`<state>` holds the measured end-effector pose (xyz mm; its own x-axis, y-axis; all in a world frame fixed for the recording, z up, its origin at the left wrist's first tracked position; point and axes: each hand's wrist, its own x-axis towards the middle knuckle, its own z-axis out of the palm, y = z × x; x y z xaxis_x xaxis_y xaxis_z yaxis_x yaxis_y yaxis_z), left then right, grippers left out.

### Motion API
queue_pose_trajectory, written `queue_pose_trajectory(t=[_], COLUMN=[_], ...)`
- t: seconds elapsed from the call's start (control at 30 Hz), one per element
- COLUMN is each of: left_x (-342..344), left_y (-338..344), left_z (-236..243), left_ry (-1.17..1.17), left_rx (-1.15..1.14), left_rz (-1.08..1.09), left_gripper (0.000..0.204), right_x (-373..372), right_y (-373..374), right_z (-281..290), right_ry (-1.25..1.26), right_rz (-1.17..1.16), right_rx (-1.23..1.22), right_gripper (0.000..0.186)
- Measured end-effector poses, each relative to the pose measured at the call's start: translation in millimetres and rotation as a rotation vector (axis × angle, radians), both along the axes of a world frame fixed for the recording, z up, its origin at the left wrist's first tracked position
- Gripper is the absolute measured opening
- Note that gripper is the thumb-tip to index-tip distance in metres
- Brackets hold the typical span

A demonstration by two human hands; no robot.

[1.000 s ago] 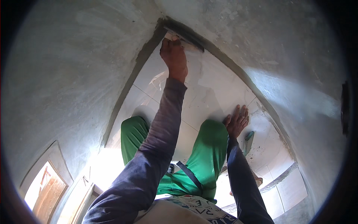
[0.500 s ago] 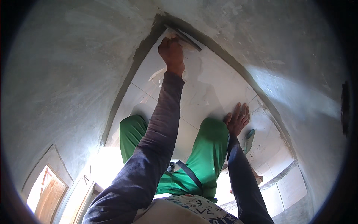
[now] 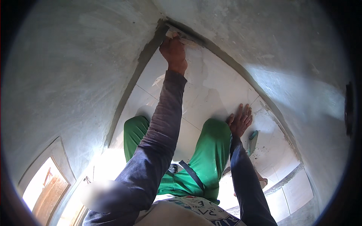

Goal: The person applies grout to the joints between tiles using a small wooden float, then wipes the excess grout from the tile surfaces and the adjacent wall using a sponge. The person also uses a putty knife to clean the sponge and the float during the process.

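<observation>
Trowel [image 3: 187, 40] sits gripped in your left hand [image 3: 174, 53], up in the far corner [image 3: 163, 19], along the grey strip [image 3: 228, 58] at the foot of the wall [image 3: 279, 41]. Your right hand [image 3: 240, 121] lies flat, spread palm-down on the tiles [image 3: 215, 77], a green tool [image 3: 252, 143] just beside it.

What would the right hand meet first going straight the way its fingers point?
The right hand would likely meet the grey cement strip along the wall, past the tiles; depth is unclear.
</observation>
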<state>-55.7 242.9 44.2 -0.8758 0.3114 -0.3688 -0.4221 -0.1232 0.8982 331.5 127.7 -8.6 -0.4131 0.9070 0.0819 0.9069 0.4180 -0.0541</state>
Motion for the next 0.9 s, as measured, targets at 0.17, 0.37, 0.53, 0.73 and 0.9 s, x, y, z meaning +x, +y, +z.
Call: queue_pose_trajectory(t=[0.17, 0.37, 0.53, 0.73, 0.9], left_x=[-3, 11, 32, 17, 2], left_y=[0, -14, -36, -50, -21], left_z=[21, 68, 63, -5, -29], left_ry=[-0.046, 0.086, 0.065, 0.041, 0.05], left_rx=[0.15, -0.008, 0.081, -0.071, 0.005], left_rz=[0.014, -0.068, -0.023, -0.115, -0.108], left_gripper=[0.007, 0.009, 0.016, 0.017, 0.02], right_x=[-1, 5, 3, 2, 4], right_y=[0, 2, -2, -3, -1], right_z=[0, -2, -2, 3, -1], right_ry=[-0.01, -0.012, 0.008, 0.004, 0.012], right_rz=[0.009, 0.015, -0.001, 0.008, -0.008], right_rx=[0.007, 0.025, -0.002, -0.028, -0.022], right_gripper=[0.059, 0.059, 0.061, 0.06, 0.062])
